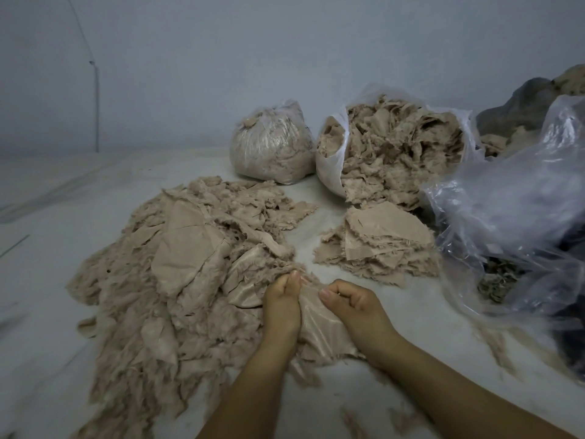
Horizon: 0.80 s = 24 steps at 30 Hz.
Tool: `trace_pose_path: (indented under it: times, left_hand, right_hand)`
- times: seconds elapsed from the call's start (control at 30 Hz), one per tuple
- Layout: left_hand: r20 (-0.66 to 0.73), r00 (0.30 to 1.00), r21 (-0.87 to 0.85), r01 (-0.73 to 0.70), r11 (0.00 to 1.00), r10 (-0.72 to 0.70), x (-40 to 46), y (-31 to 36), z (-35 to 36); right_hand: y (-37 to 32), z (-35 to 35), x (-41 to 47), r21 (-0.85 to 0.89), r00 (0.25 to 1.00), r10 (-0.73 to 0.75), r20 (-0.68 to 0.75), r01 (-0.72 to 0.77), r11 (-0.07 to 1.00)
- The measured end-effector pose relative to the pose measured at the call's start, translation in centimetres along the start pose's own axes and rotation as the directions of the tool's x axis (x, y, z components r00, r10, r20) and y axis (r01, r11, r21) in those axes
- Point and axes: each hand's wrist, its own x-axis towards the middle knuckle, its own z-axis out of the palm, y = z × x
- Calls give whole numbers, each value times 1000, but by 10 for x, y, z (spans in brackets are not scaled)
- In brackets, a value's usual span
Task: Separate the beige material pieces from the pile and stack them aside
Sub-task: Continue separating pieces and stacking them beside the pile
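Note:
A wide loose pile of frayed beige fabric pieces spreads over the left and middle of the white surface. At its right edge my left hand and my right hand both grip one beige piece with curled fingers, the thumbs on top and close together. To the right, apart from the pile, lies a neat flat stack of beige pieces.
An open plastic bag full of beige scraps lies on its side behind the stack. A tied bag stands left of it. Crumpled clear plastic sheeting and dark material fill the right edge. Loose fluff lies near my right forearm.

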Motion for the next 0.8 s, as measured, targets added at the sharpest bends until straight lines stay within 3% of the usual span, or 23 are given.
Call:
trace_pose_path:
  times: [0.13, 0.23, 0.33, 0.47, 0.6, 0.63, 0.7, 0.77, 0.8]
  left_hand:
    - [-22, 998, 60, -62, 996, 63, 2, -5, 0]
    - [-114, 991, 57, -66, 996, 72, 5, -4, 0]
    - [-121, 986, 85, -101, 991, 110, 2, 0, -1]
    - [100, 992, 139, -85, 987, 71, -7, 5, -6]
    - [313, 943, 173, -173, 970, 113, -11, 1, -9]
    - [275, 953, 139, -169, 976, 125, -11, 0, -6]
    - [73, 992, -3, -107, 994, 107, -3, 2, -6]
    - [-123, 992, -209, -37, 977, 11, 10, 10, -14]
    - [-155, 988, -259, -20, 966, -21, 14, 13, -20]
  right_hand:
    - [-2, 4, 0, 33, 999, -41, -18, 42, 999]
    - [-6, 0, -3, 40, 995, -95, -13, 96, 995]
    - [-7, -6, -4, 29, 998, -65, -21, 65, 997]
    - [-6, -12, 1, 94, 997, 23, -73, -17, 995]
    - [-4, -16, 2, 29, 998, 60, -36, -59, 998]
    - [-4, -18, 3, 5, 997, 74, -30, -74, 997]
    - [-6, -23, 4, -9, 993, 115, -31, -116, 993]
    - [-6, -31, 7, 19, 986, 152, -73, -151, 988]
    - [-5, -35, 7, 21, 981, 163, -105, -162, 987]
